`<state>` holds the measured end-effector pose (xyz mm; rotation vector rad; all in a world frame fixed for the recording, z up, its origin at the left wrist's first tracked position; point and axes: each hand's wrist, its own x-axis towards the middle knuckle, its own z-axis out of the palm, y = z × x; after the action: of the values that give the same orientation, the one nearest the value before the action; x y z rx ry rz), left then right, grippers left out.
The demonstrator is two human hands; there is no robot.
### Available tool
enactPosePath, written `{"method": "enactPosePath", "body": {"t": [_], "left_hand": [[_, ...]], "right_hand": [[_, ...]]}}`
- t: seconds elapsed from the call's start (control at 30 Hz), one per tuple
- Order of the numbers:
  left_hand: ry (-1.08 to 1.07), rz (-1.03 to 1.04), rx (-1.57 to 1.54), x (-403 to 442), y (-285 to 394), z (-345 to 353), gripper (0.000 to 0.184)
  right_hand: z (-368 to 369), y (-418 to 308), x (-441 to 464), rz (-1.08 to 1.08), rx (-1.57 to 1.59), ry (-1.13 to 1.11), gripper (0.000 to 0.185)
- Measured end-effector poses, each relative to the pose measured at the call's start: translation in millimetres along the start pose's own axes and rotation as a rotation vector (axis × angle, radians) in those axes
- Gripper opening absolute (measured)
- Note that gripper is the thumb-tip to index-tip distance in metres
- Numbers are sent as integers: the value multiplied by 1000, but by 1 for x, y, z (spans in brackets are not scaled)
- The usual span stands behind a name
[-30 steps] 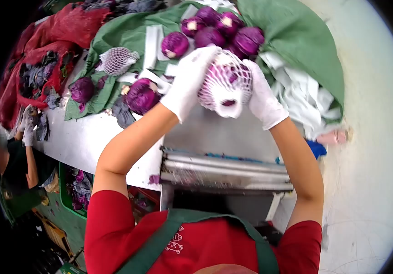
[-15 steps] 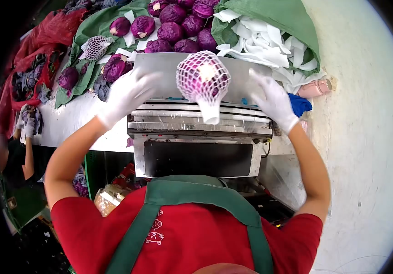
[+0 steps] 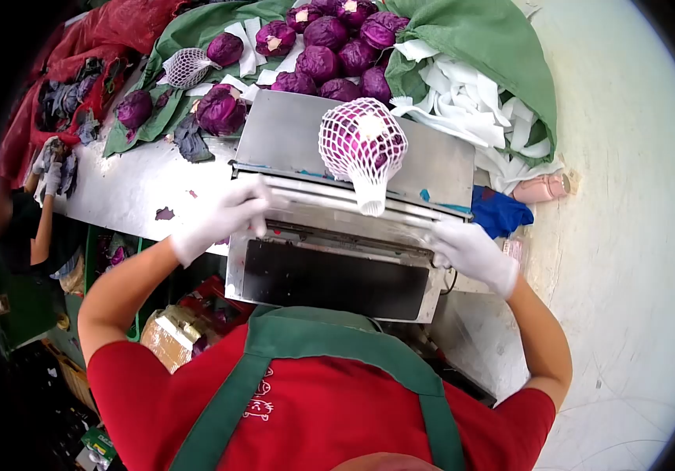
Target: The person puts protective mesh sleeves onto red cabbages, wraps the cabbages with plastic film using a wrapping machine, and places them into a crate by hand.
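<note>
A purple cabbage [image 3: 363, 141] in a white foam net rests on the metal plate of the wrapping machine [image 3: 274, 137], with the net's gathered end pointing towards me. My left hand [image 3: 223, 220], gloved in white and a little blurred, is at the left end of the machine's white roller [image 3: 314, 191], fingers bent together. At the right end my right hand [image 3: 474, 253], also gloved, has its fingers curled and pressed together. What either hand pinches is too thin or clear to make out. Neither touches the cabbage.
Several bare purple cabbages [image 3: 325, 63] lie on green cloth behind the machine. White foam nets [image 3: 463, 98] spill from a green sack at right, near a blue cloth [image 3: 500, 212] and a pink roll [image 3: 541, 188]. At far left are a co-worker's gloved hands [image 3: 52, 177].
The netted cabbage went from between my hands onto the metal plate. Both hands let go of it, moved apart, then came down towards me to the roller ends, their fingers closing.
</note>
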<state>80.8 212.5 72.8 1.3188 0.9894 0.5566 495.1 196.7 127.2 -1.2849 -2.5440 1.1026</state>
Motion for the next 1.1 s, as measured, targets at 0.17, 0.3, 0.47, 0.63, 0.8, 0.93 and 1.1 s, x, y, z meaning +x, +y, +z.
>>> {"method": "enactPosePath", "body": {"t": [0.17,0.3,0.47,0.63,0.8,0.93,1.1], "left_hand": [[366,501,-190,7,102,-36,12],[255,581,388,120,89,-35,68],[-118,437,277,163,35,-9,91],[-173,-136,-221,142,38,13,67],[-565,-773,-599,49,45,69,77],[-598,-793,-805,19,-19,100,79],[-360,-710,-331,-16,-53,100,75]], "right_hand": [[-98,-40,33,39,577,602,13],[-96,67,137,-111,-388,571,29],[-15,76,165,-553,-587,409,75],[-5,22,108,196,633,10,91],[45,-36,25,386,1342,-230,86],[126,-19,-6,447,1482,-269,67],[153,-11,-33,674,1686,-228,71]]}}
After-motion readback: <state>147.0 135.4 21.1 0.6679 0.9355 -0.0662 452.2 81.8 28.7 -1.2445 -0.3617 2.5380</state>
